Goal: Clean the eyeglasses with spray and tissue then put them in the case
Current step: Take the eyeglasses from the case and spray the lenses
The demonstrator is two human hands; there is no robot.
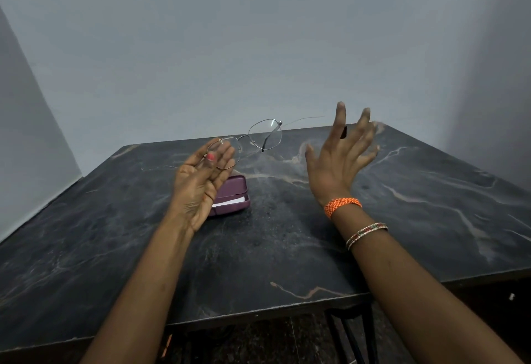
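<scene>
My left hand point(201, 182) is raised above the table, palm up, pinching the left lens rim of thin wire-framed eyeglasses point(260, 138) between thumb and fingers. The glasses hang in the air with their temples unfolded, one thin arm reaching right toward my right hand point(337, 159). That hand is lifted beside them with its fingers spread and nothing in it. A purple glasses case point(234, 198) lies open on the table under my left hand, with something white inside it. My left hand hides part of the case. No spray bottle is in view.
The dark marbled table point(258, 248) stands against grey walls at the back and left. Its front edge point(258, 312) is near me, with dark metal legs below. Behind my right fingers sits a small dark object point(343, 132).
</scene>
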